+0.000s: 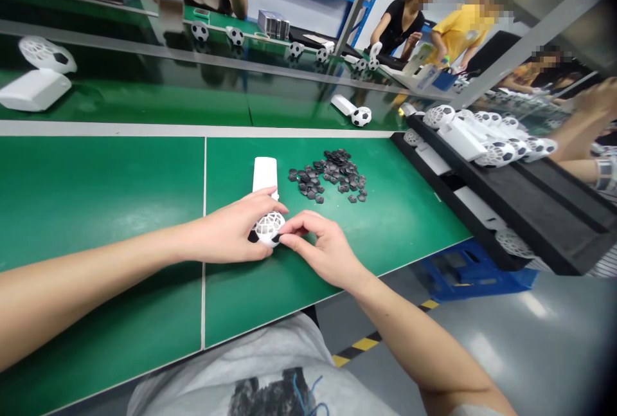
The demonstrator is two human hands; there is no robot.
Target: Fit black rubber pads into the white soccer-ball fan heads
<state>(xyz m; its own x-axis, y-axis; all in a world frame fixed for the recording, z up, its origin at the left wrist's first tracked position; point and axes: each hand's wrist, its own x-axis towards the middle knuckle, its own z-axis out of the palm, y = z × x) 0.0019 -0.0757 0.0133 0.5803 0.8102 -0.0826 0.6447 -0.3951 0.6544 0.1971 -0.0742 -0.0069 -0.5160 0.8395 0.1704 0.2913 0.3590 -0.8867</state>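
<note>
A white part with a football-shaped lattice head [270, 226] and a flat white handle [265, 175] lies on the green table, its handle pointing away from me. My left hand [236, 229] is wrapped round the ball's left side, thumb and fingers pressed on it. At the ball's right edge, my right hand [321, 245] pinches a small black piece [276, 238] between thumb and forefinger, against the lattice. Another black patch shows on the ball's lower left. Loose black pieces [337, 168] are heaped on the table beyond my right hand.
Black trays [540, 204] of white ball-headed parts stand at the right, above a blue crate [477, 271]. Beyond the pale table edge [144, 129], a green belt carries a finished-looking ball part [361, 116] and another white part [36, 89]. Other people work across and at the right.
</note>
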